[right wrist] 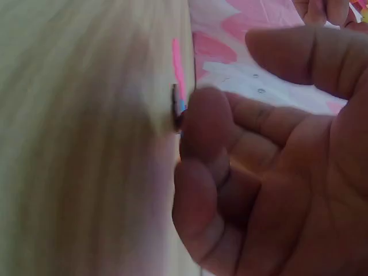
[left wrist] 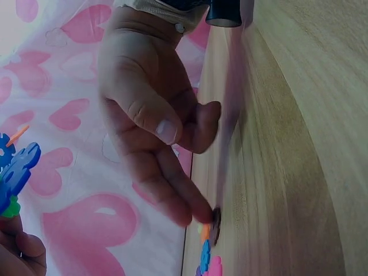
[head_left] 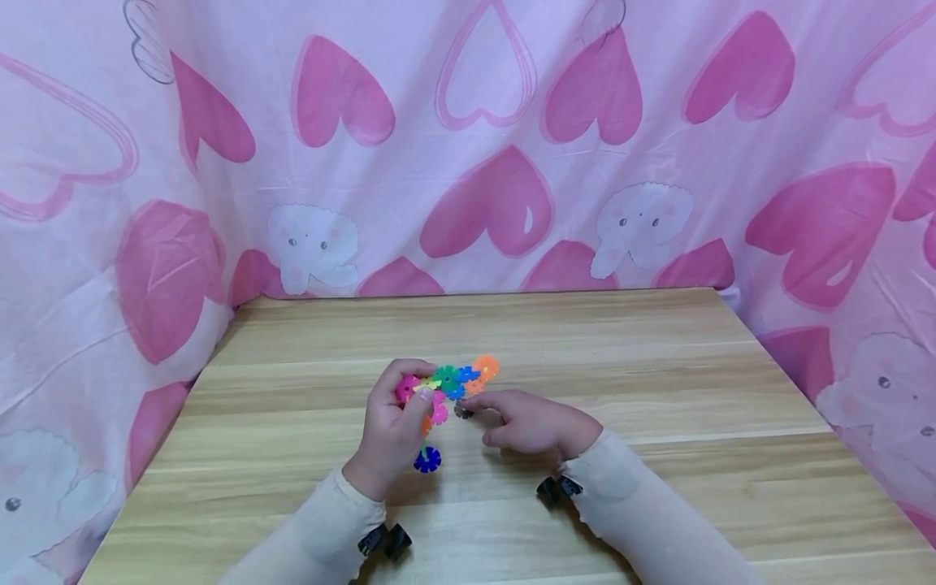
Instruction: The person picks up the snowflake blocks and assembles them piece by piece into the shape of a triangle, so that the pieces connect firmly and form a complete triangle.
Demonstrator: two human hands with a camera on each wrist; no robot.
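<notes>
My left hand [head_left: 391, 431] pinches a cluster of colourful notched plastic discs [head_left: 448, 379] between thumb and fingers. Pink, yellow, green, blue and orange discs show in the head view. At the edge of the left wrist view, a blue disc [left wrist: 20, 171] of this cluster stands up from the fingers. A dark notched disc [head_left: 462, 409] is on the table, at the fingertips of my right hand [head_left: 539, 424]. In the right wrist view the right thumb [right wrist: 282, 57] stands apart from the other fingers. Below the left hand a dark blue disc [head_left: 427, 460] shows.
The discs are over a wood-grain table [head_left: 585, 341]. Low in the left wrist view, a pink disc [left wrist: 215, 265] and a blue one lie close to the tabletop. Pink heart-patterned cloth [head_left: 486, 203] hangs around the back and sides. Each wrist wears a small black camera [head_left: 559, 489].
</notes>
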